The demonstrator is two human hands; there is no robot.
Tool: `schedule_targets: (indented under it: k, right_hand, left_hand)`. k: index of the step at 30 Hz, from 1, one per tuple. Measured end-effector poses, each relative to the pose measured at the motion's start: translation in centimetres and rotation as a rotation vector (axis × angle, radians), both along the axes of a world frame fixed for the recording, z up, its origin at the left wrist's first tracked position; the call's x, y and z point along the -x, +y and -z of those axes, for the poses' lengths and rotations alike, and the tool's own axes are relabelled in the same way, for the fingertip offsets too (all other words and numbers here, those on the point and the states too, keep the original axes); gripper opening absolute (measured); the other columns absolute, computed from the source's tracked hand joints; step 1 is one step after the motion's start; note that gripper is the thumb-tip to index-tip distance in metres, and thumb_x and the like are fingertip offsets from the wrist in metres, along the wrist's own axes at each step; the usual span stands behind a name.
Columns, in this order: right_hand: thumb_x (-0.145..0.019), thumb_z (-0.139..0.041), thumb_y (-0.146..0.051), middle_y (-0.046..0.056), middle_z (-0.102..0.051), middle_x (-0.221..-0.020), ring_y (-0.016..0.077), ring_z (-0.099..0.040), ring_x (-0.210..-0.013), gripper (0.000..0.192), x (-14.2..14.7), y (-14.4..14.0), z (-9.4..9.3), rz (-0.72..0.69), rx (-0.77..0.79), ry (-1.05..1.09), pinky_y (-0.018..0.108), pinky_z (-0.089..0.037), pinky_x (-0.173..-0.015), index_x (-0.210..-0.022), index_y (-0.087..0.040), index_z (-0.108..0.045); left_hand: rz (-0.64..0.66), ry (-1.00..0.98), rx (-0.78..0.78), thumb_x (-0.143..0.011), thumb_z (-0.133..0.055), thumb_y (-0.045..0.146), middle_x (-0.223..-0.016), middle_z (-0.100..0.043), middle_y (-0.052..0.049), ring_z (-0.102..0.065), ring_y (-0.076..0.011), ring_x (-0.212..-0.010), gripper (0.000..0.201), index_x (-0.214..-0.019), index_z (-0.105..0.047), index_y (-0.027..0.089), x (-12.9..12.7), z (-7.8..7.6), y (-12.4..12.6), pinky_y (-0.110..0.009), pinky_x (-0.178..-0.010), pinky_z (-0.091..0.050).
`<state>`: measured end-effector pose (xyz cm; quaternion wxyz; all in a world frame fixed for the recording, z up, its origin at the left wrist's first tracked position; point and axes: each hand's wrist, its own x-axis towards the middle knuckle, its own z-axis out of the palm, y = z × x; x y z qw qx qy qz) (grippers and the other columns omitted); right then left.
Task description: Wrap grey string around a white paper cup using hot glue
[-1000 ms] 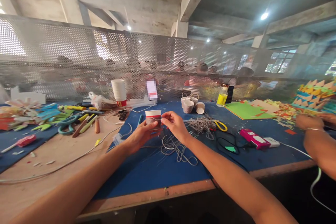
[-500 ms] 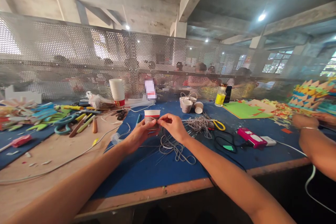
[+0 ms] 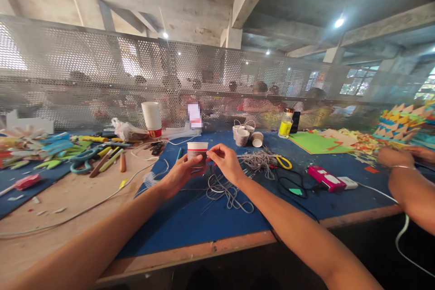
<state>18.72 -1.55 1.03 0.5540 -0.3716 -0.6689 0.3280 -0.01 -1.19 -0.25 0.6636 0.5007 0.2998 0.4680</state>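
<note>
A paper cup (image 3: 197, 146) with a white rim and red band stands upright in my left hand (image 3: 185, 168), whose fingers wrap round its lower part. Grey cord winds about the cup below the band. Just right of the cup, my right hand (image 3: 224, 161) is closed in a pinch, seemingly on the cord's thin end, which is hard to see. Loose loops of grey cord (image 3: 233, 197) lie on the blue mat below, and a tangled bundle of cord (image 3: 260, 160) lies to the right. Cord-covered cups (image 3: 241, 137) are grouped behind it.
Stacked paper cups (image 3: 151, 117) stand at the back left, near scissors (image 3: 81, 161) and several tools. Yellow-handled scissors (image 3: 283, 162), a yellow-labelled bottle (image 3: 286, 123), green paper (image 3: 314, 142) and a pink device (image 3: 325, 178) are to the right. Another person's hand (image 3: 396, 157) works at far right.
My right hand has shifted slightly right and up, opening a small gap from the cup. The cup has turned or moved a little in my left hand.
</note>
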Motion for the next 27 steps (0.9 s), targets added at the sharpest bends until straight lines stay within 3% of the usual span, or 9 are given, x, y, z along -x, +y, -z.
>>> schedule_targets:
  k: [11,27]
  right_hand:
    - [-0.09,-0.066,-0.054,0.001,-0.073,-0.08,0.0198,-0.075,-0.079,0.032,-0.04,0.0,-0.11,0.017,0.015,-0.013,0.031,-0.056,-0.074,-0.088,-0.023,-0.061]
    - [-0.089,-0.067,-0.042,-0.001,-0.072,-0.077,0.018,-0.073,-0.075,0.021,-0.07,-0.17,-0.32,0.013,0.014,-0.014,0.028,-0.055,-0.071,-0.085,-0.023,-0.06]
  left_hand:
    - [0.015,-0.013,-0.016,-0.083,-0.081,0.036,-0.119,-0.076,-0.015,-0.073,-0.0252,-0.097,0.043,-0.121,-0.072,0.017,-0.12,-0.37,-0.37,-0.04,-0.092,-0.055]
    - [0.039,-0.034,-0.036,-0.086,-0.079,0.035,-0.122,-0.075,-0.016,-0.071,-0.025,-0.101,0.044,-0.125,-0.072,0.017,-0.13,-0.23,-0.29,-0.039,-0.094,-0.055]
